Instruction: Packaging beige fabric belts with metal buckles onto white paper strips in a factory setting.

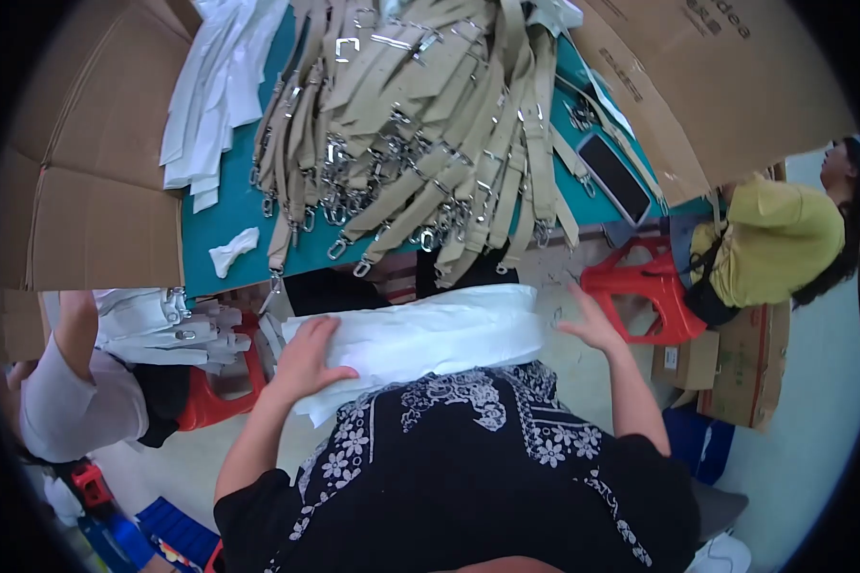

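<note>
A long white bundle (420,334), seemingly of thin folded plastic or paper, lies across my lap. My left hand (308,361) rests on its left end, thumb spread away from the fingers. Off the bundle's right end, my right hand (591,323) is held in the air, fingers apart and nothing in it. In front of me, a big heap of beige webbing straps (420,124) with silver metal clips and buckles covers the green table (205,248). Several strap ends hang over its near edge.
White folded strips (210,105) and a crumpled white scrap (233,251) lie at the table's left; a phone (613,179) lies at its right. Cardboard boxes (105,162) flank the table. People sit on both sides, on red stools (645,291). White straps (167,329) are piled at the left.
</note>
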Demonstrator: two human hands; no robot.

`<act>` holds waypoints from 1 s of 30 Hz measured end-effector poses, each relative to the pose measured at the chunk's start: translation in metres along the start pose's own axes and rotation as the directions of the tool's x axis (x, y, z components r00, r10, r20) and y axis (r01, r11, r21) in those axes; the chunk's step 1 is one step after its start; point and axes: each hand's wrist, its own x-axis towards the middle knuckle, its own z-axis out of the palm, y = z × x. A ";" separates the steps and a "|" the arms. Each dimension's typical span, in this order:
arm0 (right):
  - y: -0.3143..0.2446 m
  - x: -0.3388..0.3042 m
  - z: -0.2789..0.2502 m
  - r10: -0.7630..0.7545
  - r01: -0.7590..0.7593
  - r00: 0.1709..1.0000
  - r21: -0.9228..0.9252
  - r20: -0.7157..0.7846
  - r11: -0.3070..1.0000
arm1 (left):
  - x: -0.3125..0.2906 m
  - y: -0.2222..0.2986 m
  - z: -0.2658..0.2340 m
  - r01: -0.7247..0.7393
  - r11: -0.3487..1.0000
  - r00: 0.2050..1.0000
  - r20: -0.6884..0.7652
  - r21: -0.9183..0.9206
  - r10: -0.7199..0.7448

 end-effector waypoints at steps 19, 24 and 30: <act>-0.016 0.047 0.105 0.199 -0.581 0.709 0.721 0.676 -0.379 | 0.054 0.000 -0.003 0.139 0.982 0.699 0.715 -0.131 -0.004; 0.019 0.102 0.125 0.333 -0.284 0.814 0.827 0.475 -0.485 | 0.057 0.014 0.005 0.200 0.953 0.776 0.631 -0.229 -0.012; 0.018 0.127 0.148 0.126 0.054 0.992 0.823 0.021 -0.566 | 0.043 0.002 0.017 0.169 0.965 0.853 0.520 -0.202 -0.041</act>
